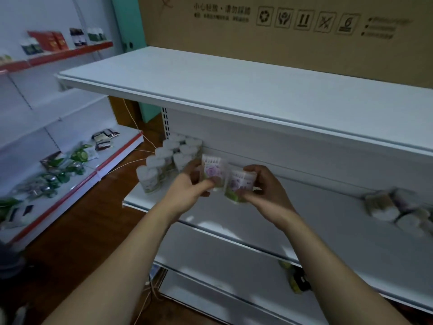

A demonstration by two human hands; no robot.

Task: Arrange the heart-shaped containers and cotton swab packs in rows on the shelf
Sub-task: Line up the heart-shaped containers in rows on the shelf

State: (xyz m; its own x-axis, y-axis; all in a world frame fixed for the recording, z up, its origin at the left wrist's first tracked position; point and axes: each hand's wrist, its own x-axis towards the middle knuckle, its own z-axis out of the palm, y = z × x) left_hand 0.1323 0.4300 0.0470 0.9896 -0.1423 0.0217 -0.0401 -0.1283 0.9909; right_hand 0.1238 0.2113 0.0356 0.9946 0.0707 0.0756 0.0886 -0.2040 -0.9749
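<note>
White shelf [304,221] | left hand [187,191] fingers grasping floral container [214,171] | right hand [264,186] fingers grasping second container [239,184]

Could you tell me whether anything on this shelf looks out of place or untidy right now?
Yes: the cotton swab packs at the shelf's right end lie in a loose, tilted heap, unlike the heart-shaped containers standing in rows at the left.

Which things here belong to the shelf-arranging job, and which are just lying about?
Job: held containers, container rows, swab packs, shelf, left hand, right hand.
Lying about: cardboard box, green packets.
</note>
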